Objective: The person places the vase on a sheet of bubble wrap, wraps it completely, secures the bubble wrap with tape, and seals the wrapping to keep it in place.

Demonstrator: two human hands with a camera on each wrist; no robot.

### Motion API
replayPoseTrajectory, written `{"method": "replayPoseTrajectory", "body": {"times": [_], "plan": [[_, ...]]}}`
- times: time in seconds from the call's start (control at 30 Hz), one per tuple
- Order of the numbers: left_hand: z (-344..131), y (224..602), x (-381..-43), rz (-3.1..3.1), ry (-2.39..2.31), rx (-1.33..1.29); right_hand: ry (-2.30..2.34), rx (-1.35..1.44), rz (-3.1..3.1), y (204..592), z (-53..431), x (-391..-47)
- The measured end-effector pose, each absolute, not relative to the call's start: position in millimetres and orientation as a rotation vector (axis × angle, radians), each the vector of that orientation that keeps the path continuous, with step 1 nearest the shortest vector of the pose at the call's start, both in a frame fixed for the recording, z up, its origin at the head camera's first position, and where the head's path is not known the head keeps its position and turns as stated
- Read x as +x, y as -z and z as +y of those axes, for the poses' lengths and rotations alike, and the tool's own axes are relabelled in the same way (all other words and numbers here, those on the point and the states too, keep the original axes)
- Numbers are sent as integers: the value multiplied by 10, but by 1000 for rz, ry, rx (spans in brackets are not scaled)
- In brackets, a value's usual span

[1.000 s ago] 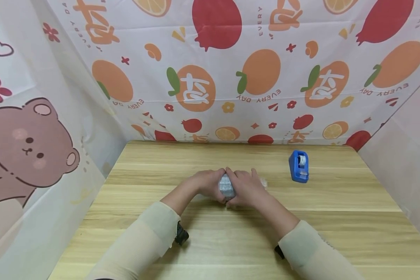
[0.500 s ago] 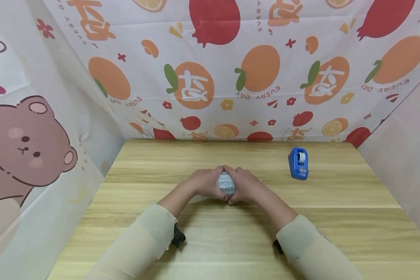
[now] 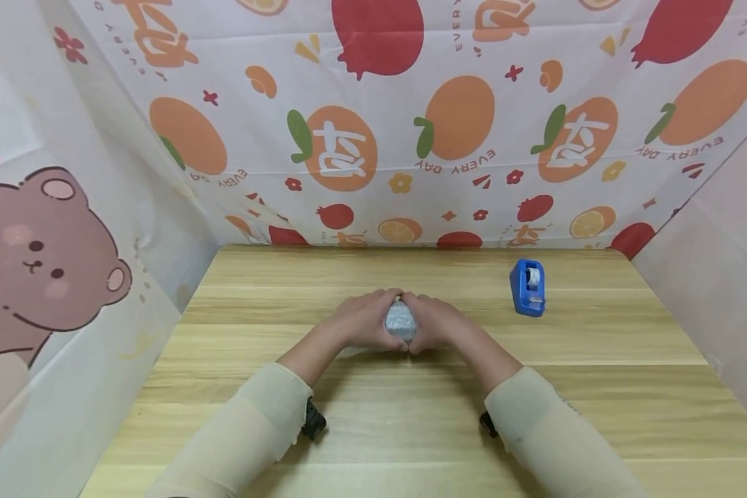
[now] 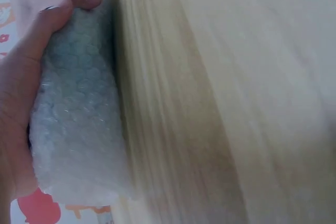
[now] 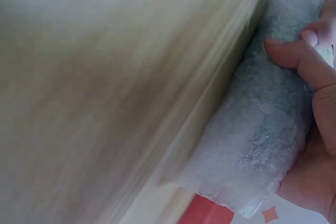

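Observation:
A long bundle wrapped in clear bubble wrap (image 3: 401, 322) lies crosswise on the table, with only its middle showing between the hands in the head view. My left hand (image 3: 366, 321) curls over its left part, and my right hand (image 3: 434, 323) curls over its right part. Their thumbs come close together on the near side. The left wrist view shows the left end of the bubble-wrapped bundle (image 4: 79, 108) sticking out past the palm. On the other side, the right wrist view shows the bundle's right end (image 5: 252, 124) and the thumb pressing it. What lies inside the wrap is blurred.
A blue tape dispenser (image 3: 527, 289) with a roll of tape stands at the back right of the wooden table (image 3: 373, 415). A fruit-print curtain (image 3: 404, 138) hangs behind the table's back edge, and a bear-print sheet (image 3: 56, 256) covers the left side.
The right hand has drawn in around the bundle, and the bit of wrap seen beyond it a second ago is hidden. The head view has shifted slightly.

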State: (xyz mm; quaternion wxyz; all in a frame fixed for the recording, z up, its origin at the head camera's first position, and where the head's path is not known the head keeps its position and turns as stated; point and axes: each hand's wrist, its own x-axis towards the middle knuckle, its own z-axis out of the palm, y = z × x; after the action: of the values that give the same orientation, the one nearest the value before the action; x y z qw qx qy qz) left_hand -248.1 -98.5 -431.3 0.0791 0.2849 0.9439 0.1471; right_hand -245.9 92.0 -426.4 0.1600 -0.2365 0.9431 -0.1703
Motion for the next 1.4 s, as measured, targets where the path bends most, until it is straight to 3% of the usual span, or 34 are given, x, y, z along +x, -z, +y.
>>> {"method": "replayPoseTrajectory", "body": {"times": [0.4,1.4], "plan": [[-948,4372,-2414,3051,8,1134,599,-654,2524,4207,966,-2612],[-992,4290,-2554,2835,-329,932,464,-636,2713,4273,1007,-2574]]}}
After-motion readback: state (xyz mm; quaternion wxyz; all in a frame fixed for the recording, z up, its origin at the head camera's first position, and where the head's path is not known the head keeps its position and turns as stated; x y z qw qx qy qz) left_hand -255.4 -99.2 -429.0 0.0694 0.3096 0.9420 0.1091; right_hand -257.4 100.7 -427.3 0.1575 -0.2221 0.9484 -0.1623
